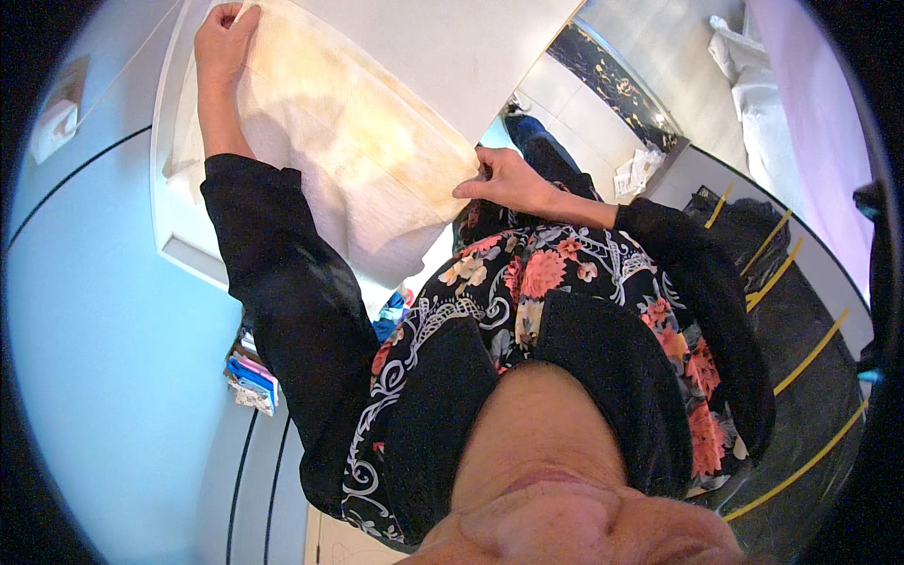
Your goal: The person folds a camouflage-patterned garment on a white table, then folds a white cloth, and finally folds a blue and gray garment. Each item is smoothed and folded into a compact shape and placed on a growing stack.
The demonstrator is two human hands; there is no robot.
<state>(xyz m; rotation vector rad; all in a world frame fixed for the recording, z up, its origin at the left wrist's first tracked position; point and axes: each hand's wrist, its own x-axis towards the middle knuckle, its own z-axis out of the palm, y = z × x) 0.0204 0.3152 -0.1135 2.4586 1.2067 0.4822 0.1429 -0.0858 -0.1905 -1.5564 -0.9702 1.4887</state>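
Note:
A pale quilted cloth or pad (367, 134) with yellow-brown patches stretches between my hands. My left hand (227, 44) pinches its far left corner between thumb and fingers. Near my body, my right hand (512, 182) grips the right corner, thumb toward me. The edge between the two hands looks fairly straight, while the nearer part hangs in soft folds. Beneath and behind the cloth is a white panel or tabletop (452, 49) with a raised rim at the left. The cloth hides part of that surface.
A light blue wall (92, 296) rises at the left, near a small stack of coloured folded items (253, 385). On the right lie dark sheeting with yellow strips (798, 339) and white crumpled packets (638, 171). Pale fabric (759, 120) hangs at the far right.

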